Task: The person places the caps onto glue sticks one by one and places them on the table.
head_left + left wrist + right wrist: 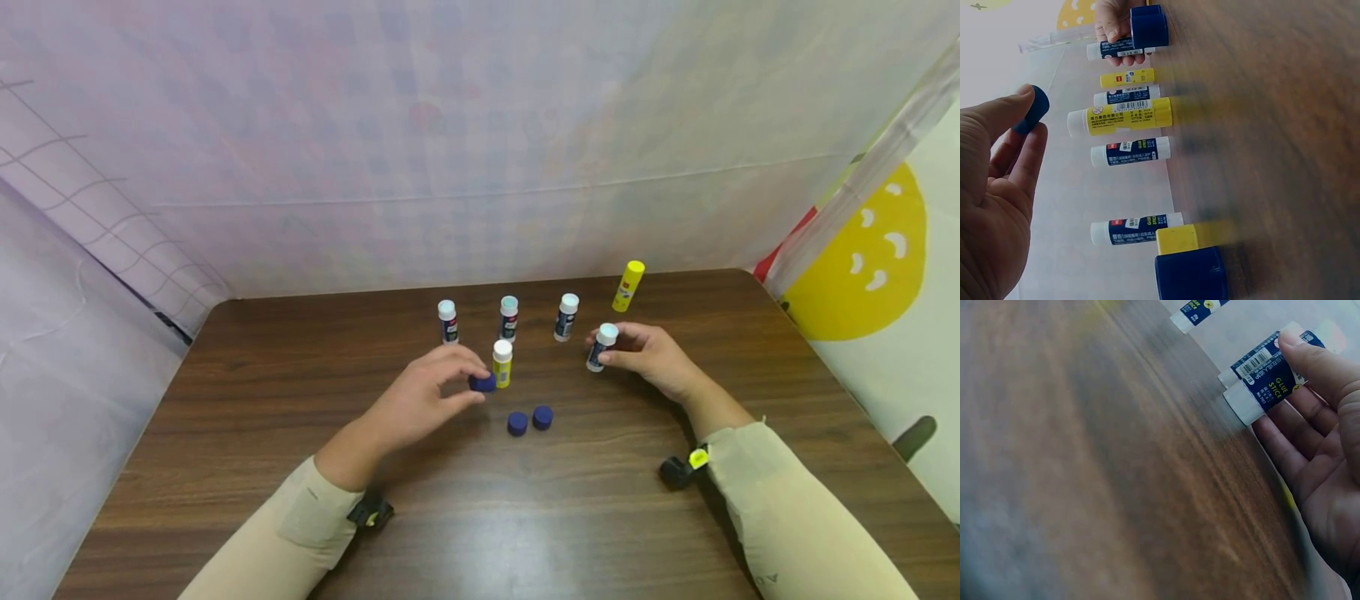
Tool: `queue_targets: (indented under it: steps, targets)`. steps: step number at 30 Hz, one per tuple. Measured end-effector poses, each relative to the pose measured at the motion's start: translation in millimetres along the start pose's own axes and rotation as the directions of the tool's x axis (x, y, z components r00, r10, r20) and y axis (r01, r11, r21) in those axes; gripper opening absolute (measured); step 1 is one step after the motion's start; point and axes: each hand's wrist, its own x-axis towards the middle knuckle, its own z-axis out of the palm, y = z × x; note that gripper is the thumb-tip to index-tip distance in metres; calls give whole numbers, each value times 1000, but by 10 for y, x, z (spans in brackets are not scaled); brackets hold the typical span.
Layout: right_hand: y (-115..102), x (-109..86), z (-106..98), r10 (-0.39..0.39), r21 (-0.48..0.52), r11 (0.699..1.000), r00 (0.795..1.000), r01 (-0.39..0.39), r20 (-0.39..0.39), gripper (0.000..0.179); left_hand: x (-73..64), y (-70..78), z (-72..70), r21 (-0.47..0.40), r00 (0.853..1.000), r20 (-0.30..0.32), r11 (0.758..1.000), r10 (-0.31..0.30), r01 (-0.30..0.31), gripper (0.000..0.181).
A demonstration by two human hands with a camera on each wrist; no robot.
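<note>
Left fingers: by the left hand (416, 396), a blue cap (483, 382) is being pinched between thumb and fingers, above the counter (487, 517).
Right fingers: by the right hand (648, 357), a navy glue stick (597, 358) is being gripped, slightly tilted; whether the counter is being touched by its base cannot be told.
Held tube's mouth: the white collar is being left uncovered; how much glue is being contained cannot be told.
Uncapped yellow tube: between the hands, a yellow glue stick (502, 372) is being supported upright, its white top being exposed.
Loose caps: two more blue caps (530, 419) are being borne by the counter in front; near the left hand, a yellow cap (1177, 239) and another blue cap are being shown by the left wrist view.
Back row: three uncapped navy tubes (509, 322) are being supported upright, spaced apart.
Far right: a closed yellow tube (628, 286) is being covered by its cap.
</note>
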Motion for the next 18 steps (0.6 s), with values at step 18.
queue_targets:
  steps: [18]
  targets:
    - [24,16,-7,-7,-21,1000,1000,7,-9,41,4,-9,-2,-10,999,-37,1000,12,-12,24]
